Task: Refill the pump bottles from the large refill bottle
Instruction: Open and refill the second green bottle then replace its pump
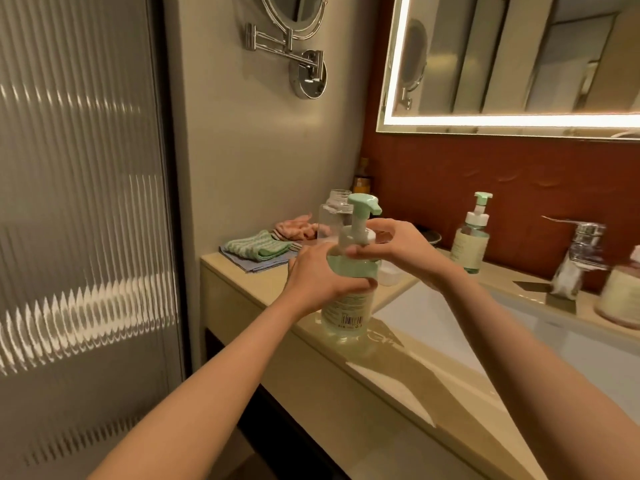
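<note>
A clear pump bottle (348,311) with pale green liquid and a mint pump head stands on the counter's front edge. My left hand (320,277) grips its body. My right hand (391,245) pinches the white collar under the pump head. Behind it stands a clear open-necked bottle (327,221), partly hidden by the pump. A second, smaller pump bottle (471,237) with a mint head stands by the red wall, apart from both hands.
The beige counter (252,271) holds folded green and pink cloths (263,247) at the back left. A white sink basin (433,317) lies right of the bottle, with a chrome tap (576,258) and a round jar (621,296) beyond. A white cap (391,275) lies by the basin.
</note>
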